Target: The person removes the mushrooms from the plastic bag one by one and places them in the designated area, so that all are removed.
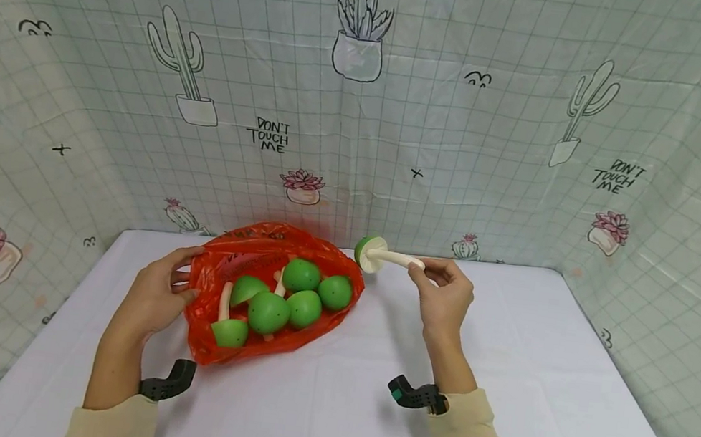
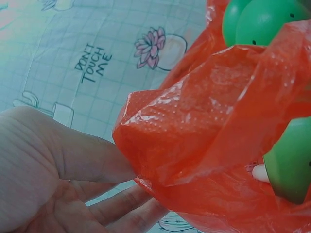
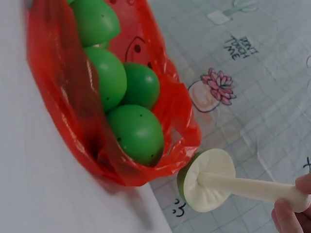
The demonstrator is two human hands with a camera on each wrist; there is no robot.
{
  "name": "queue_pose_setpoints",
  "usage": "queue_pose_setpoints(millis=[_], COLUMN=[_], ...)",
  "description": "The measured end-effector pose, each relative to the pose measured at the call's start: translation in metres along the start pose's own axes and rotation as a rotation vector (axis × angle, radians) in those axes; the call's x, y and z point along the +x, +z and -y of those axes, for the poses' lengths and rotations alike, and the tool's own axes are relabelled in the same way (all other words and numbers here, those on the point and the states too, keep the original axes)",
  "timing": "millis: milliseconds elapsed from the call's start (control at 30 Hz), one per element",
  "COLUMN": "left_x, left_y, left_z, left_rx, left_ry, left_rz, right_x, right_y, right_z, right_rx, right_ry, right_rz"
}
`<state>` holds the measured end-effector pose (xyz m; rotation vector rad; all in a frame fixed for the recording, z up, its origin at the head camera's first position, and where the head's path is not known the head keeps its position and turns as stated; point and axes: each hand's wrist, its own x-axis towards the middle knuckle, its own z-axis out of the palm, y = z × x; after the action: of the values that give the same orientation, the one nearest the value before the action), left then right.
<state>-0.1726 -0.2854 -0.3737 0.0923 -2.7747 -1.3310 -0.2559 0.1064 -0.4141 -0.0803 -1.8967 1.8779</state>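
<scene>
Your white bench [image 1: 315, 416] met a pale, grid-printed backdrop [image 1: 399, 130] along its back edge; its side edges ran toward you, and the white surface stretched from your right hand [image 1: 447, 294] to the right edge. One crinkled red plastic bag [image 1: 201, 346] lay left of centre near the back, its mouth facing you. The thumb and fingers of your left hand [image 1: 155, 293] held its left rim. The fingers of your right hand pinched the stem end of one green-capped, cream-stemmed toy mushroom [image 1: 374, 255]; its cap hung beside the bag's right rim, though whether they touched could not be told. Six more green mushroom caps [image 1: 268, 312] showed inside the bag, making seven visible.
</scene>
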Motion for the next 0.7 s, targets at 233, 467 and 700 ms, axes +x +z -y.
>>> queue_pose_setpoints(millis=[233,467,700], left_x=[0.000,0.000,0.000], left_y=[0.000,0.000,-0.001], left_z=[0.000,-0.001,-0.001], left_rx=[0.004,-0.010,0.007], left_ry=[0.001,-0.009,-0.015], left_rz=[0.001,0.010,0.003], right_x=[0.001,-0.001,-0.005], right_y=[-0.009,-0.015,-0.020], right_z=[-0.007,-0.014,-0.026], right_rx=[-0.079,-0.105,-0.122], right_ry=[0.016,0.023,0.067], right_rz=[0.006,0.005,-0.007])
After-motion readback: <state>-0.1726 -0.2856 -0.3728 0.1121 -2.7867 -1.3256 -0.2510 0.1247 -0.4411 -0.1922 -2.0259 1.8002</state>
